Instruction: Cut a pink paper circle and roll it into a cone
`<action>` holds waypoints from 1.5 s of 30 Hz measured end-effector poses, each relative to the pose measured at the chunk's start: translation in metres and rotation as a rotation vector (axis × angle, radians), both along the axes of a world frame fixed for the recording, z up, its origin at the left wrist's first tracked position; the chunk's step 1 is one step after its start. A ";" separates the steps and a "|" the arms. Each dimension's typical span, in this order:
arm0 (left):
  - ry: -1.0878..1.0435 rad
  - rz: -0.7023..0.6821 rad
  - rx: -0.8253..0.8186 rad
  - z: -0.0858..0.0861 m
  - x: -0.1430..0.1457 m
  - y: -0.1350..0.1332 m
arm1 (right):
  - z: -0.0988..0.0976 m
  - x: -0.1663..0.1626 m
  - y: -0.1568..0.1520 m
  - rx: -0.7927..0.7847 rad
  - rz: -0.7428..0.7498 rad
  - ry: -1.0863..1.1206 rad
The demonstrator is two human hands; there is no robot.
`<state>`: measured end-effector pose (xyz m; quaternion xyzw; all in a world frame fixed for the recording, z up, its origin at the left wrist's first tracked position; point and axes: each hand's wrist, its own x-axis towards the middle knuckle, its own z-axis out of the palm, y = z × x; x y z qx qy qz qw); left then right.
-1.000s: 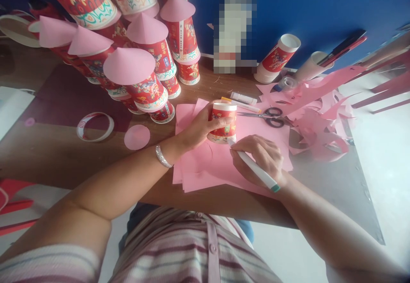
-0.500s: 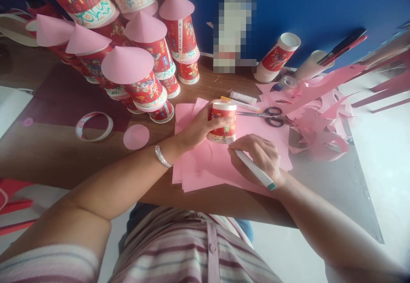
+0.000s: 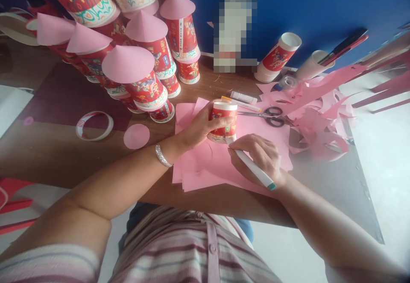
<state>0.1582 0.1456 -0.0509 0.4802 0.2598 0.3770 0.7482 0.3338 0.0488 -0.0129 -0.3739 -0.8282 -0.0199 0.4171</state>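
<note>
My left hand is wrapped round a red patterned paper cup, its thumb across the front. The cup's white band at the lower end carries drawn marks. In my right hand is a white marker with a green end, its tip at the cup's lower band. Whether the tip touches the cup I cannot tell. Beneath both hands lie sheets of pink paper. Scissors rest on the sheets just beyond my right hand, close to a glue stick and an orange-and-white marker.
Stacked red cups with pink cone tops crowd the back left. A tape ring and a pink paper disc lie left. Pink scraps, a stack of cups and a pen cup stand right.
Hardly anything differs. Both hands keep their hold on the cup and the marker, and the whole view has shifted very slightly.
</note>
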 end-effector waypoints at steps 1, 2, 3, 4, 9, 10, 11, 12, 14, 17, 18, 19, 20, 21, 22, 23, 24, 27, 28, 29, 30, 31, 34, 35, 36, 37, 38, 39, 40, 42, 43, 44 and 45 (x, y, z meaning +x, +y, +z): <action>0.005 -0.002 0.002 0.001 0.000 0.000 | 0.000 0.000 0.000 -0.002 -0.001 -0.002; 0.010 -0.004 0.006 0.002 0.000 0.000 | 0.000 0.001 0.000 -0.001 -0.001 -0.002; 0.014 -0.006 0.010 0.003 0.000 0.000 | -0.001 0.001 0.000 0.002 -0.002 -0.002; 0.016 -0.006 0.013 0.003 0.000 0.000 | -0.001 0.002 0.000 0.009 -0.002 -0.001; 0.014 0.007 0.010 -0.003 0.000 0.001 | -0.001 0.002 -0.001 -0.003 -0.002 -0.011; 0.014 0.009 0.007 -0.004 0.000 0.001 | -0.001 0.002 -0.001 -0.009 -0.002 -0.012; 0.011 0.009 0.003 -0.004 0.000 0.001 | 0.000 0.002 -0.001 -0.010 -0.002 -0.012; 0.008 0.008 -0.001 -0.003 0.000 0.000 | 0.000 0.001 -0.001 -0.006 0.001 -0.010; 0.000 0.002 -0.007 -0.001 0.000 0.000 | 0.001 0.000 -0.001 0.004 0.008 -0.007; -0.004 -0.007 -0.004 0.004 0.001 0.000 | -0.001 0.000 0.000 0.008 0.006 -0.010; -0.004 -0.011 0.000 0.005 0.001 0.000 | -0.001 0.001 0.000 0.006 0.001 -0.011; -0.005 -0.015 0.005 0.005 0.001 0.000 | -0.001 0.001 0.000 0.004 -0.003 -0.011; -0.007 -0.019 0.010 0.005 0.000 0.000 | -0.002 0.002 0.000 0.003 -0.006 -0.010; -0.010 -0.021 0.013 0.004 0.000 0.000 | -0.002 0.002 0.000 0.003 -0.008 -0.009; -0.011 -0.020 0.016 0.003 0.000 0.000 | -0.002 0.002 0.000 0.004 -0.009 -0.005; -0.009 -0.019 0.016 0.002 0.000 0.001 | -0.001 0.002 0.000 0.007 -0.008 -0.003; -0.005 -0.015 0.015 0.001 0.000 0.001 | -0.001 0.002 0.000 0.009 -0.008 -0.003; 0.011 0.001 0.014 -0.001 0.000 0.000 | 0.001 0.001 0.000 0.002 -0.007 -0.006; 0.011 0.003 0.018 -0.001 0.000 0.000 | 0.001 0.001 0.000 0.001 -0.005 -0.006; 0.012 0.005 0.020 -0.001 0.000 0.000 | 0.001 0.000 0.000 0.002 -0.001 -0.003; 0.011 0.007 0.021 0.000 0.000 0.000 | 0.001 0.000 0.000 0.003 0.000 0.003; 0.013 0.003 0.018 0.000 0.000 0.000 | 0.001 -0.001 0.000 0.004 0.001 0.007; 0.013 -0.015 0.006 0.003 -0.001 0.000 | 0.000 -0.001 0.000 -0.004 0.000 0.003; 0.007 -0.019 0.004 0.004 -0.001 0.000 | 0.000 -0.001 0.000 -0.005 -0.002 -0.001; 0.001 -0.025 0.003 0.005 -0.001 0.000 | -0.001 -0.001 -0.001 -0.003 -0.004 -0.003; -0.004 -0.026 0.001 0.006 -0.001 0.000 | -0.001 0.000 -0.001 0.002 -0.004 -0.003; -0.007 -0.025 -0.005 0.006 -0.001 0.000 | -0.001 0.000 -0.001 0.008 -0.006 0.002; -0.006 -0.026 -0.016 0.007 -0.001 0.000 | -0.001 0.000 -0.001 0.016 -0.007 0.007; -0.006 -0.025 -0.029 0.007 -0.001 -0.001 | -0.001 0.001 -0.001 0.027 -0.007 0.013; -0.010 -0.020 -0.047 0.009 -0.001 -0.002 | -0.001 0.001 -0.001 0.047 -0.004 0.030; -0.015 -0.016 -0.052 0.010 -0.001 -0.003 | -0.001 0.002 -0.001 0.049 0.000 0.038; -0.023 -0.010 -0.054 0.011 -0.001 -0.004 | -0.001 0.002 0.000 0.048 0.006 0.043; -0.029 -0.007 -0.058 0.013 -0.001 -0.005 | -0.001 0.002 0.000 0.045 0.011 0.046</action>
